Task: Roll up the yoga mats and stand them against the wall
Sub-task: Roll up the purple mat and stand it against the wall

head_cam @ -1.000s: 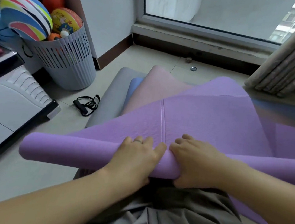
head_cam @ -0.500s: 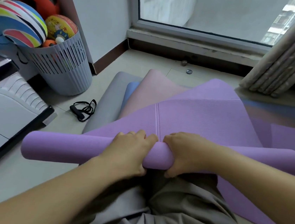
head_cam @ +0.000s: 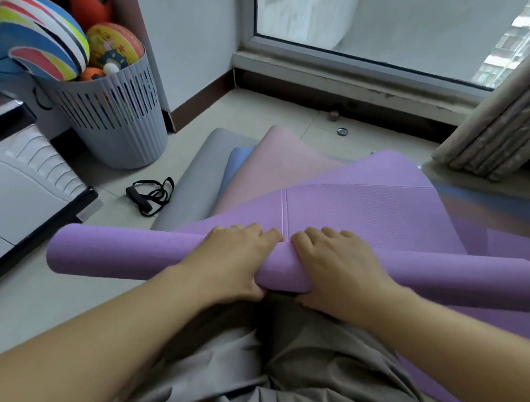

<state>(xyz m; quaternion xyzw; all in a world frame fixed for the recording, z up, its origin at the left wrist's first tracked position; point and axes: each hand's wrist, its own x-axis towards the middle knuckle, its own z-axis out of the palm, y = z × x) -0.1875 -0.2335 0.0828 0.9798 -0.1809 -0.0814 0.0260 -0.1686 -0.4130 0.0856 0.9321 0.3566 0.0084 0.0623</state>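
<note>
A purple yoga mat (head_cam: 371, 209) lies partly rolled; its roll (head_cam: 125, 254) stretches across the floor in front of my knees. My left hand (head_cam: 233, 260) and my right hand (head_cam: 335, 271) sit side by side on the middle of the roll, fingers curled over its top and thumbs under its near side. Under the purple mat lie a pink mat (head_cam: 278, 159), a blue mat (head_cam: 236, 161) and a grey mat (head_cam: 202, 160), all flat and fanned out.
A grey slatted basket (head_cam: 118, 118) full of balls stands at the left by the wall (head_cam: 183, 33). A black resistance band (head_cam: 152, 194) lies on the tiles. A white cabinet (head_cam: 4, 184) is at the far left, a window (head_cam: 376, 22) ahead, a curtain (head_cam: 513, 123) at the right.
Both hands have turned the roll forward, away from me, so it is slightly thicker and less flat mat shows. The fingers have shifted over the top of the roll.
</note>
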